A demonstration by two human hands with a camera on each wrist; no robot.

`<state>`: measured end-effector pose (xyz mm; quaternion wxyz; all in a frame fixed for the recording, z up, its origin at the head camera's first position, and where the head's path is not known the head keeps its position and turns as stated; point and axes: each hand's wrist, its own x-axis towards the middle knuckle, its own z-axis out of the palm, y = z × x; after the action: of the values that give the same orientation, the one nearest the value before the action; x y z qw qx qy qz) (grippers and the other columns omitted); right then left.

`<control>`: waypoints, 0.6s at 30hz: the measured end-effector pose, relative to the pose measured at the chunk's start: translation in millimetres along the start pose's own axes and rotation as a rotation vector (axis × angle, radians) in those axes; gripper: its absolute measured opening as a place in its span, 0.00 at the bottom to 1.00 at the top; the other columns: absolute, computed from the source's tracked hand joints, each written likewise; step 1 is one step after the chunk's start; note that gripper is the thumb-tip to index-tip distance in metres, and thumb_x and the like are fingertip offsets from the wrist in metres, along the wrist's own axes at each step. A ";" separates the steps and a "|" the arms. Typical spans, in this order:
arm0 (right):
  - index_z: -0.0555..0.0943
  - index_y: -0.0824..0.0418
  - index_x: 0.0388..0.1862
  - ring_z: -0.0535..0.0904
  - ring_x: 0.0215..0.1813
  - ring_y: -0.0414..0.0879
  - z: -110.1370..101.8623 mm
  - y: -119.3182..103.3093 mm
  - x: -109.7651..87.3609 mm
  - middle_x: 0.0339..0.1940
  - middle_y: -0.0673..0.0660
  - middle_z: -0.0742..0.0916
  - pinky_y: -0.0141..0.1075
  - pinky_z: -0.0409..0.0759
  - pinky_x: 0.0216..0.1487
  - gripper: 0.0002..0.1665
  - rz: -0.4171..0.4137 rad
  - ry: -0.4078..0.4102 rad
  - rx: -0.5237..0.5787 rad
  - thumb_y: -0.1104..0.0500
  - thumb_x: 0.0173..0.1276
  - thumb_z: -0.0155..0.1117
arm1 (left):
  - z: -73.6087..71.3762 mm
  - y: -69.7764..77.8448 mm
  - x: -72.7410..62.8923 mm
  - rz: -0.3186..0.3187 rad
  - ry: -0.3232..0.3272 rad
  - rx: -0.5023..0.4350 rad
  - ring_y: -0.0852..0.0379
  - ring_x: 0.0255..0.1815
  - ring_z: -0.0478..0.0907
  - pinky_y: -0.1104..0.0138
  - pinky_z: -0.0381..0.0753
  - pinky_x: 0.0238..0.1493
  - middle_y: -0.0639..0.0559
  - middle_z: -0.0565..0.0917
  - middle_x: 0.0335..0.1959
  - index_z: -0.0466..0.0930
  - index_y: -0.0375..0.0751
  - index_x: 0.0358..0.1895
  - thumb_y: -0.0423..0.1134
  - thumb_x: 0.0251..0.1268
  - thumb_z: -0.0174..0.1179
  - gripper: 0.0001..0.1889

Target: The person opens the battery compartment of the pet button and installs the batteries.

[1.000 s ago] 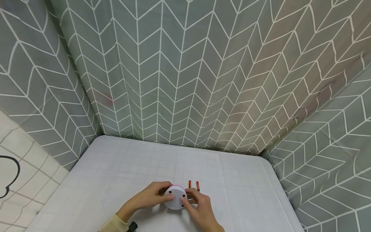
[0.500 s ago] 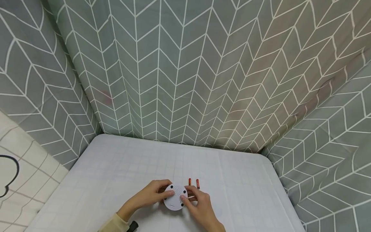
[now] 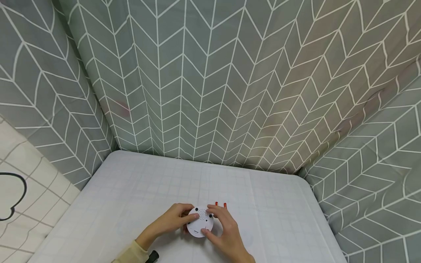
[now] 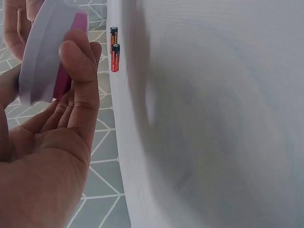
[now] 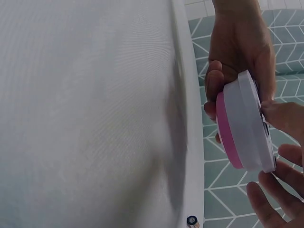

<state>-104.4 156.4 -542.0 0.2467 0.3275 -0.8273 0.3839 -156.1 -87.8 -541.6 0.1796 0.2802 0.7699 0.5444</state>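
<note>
A round white device (image 3: pixel 197 228) with a dotted patch of small holes and dark round feet faces up in the head view. Its other side is pink, as its edge (image 5: pixel 244 123) shows in the right wrist view. My left hand (image 3: pixel 172 221) holds it from the left, thumb on the holed face and fingers curled beneath. At its right side, my right hand (image 3: pixel 227 228) has its thumb on the face and its forefinger by the upper rim. The other right fingers are spread loosely off the edge in the right wrist view.
Two small red batteries (image 4: pixel 115 58) lie on the white-covered table (image 3: pixel 148 186), just beyond the right hand. A black cylindrical thing (image 3: pixel 152 256) shows by the left sleeve. Patterned grey cloth (image 3: pixel 204 91) hangs behind and along the sides.
The device's holed face has tilted up to the head camera. My right forefinger has shifted up the rim and the right hand has spread wider; the left hand keeps its hold.
</note>
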 end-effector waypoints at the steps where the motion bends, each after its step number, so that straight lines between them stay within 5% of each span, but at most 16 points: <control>1: 0.82 0.59 0.61 0.83 0.63 0.48 0.2 -0.5 -0.1 0.65 0.56 0.85 0.29 0.82 0.60 0.33 -0.005 0.000 -0.005 0.57 0.58 0.86 | 0.3 0.4 -0.4 0.002 0.000 -0.008 0.61 0.19 0.83 0.65 0.84 0.22 0.58 0.85 0.26 0.84 0.44 0.47 0.49 0.80 0.60 0.12; 5: 0.83 0.56 0.54 0.84 0.63 0.48 0.5 -2.9 0.4 0.65 0.55 0.85 0.23 0.74 0.67 0.28 -0.004 -0.002 -0.034 0.55 0.57 0.86 | 1.2 2.2 -1.3 -0.002 0.007 -0.028 0.60 0.20 0.84 0.64 0.85 0.24 0.57 0.85 0.27 0.84 0.45 0.47 0.48 0.80 0.60 0.11; 18: 0.85 0.55 0.45 0.83 0.63 0.52 -0.1 -8.5 4.4 0.64 0.58 0.84 0.26 0.72 0.71 0.22 -0.107 0.002 -0.128 0.55 0.56 0.86 | 5.9 4.7 -2.1 -0.066 0.020 -0.153 0.50 0.20 0.88 0.65 0.84 0.23 0.50 0.89 0.24 0.80 0.37 0.40 0.45 0.79 0.62 0.13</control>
<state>-101.1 150.8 -535.1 0.2880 0.3546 -0.8312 0.3169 -149.9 -83.6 -539.2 0.2106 0.2345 0.7367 0.5982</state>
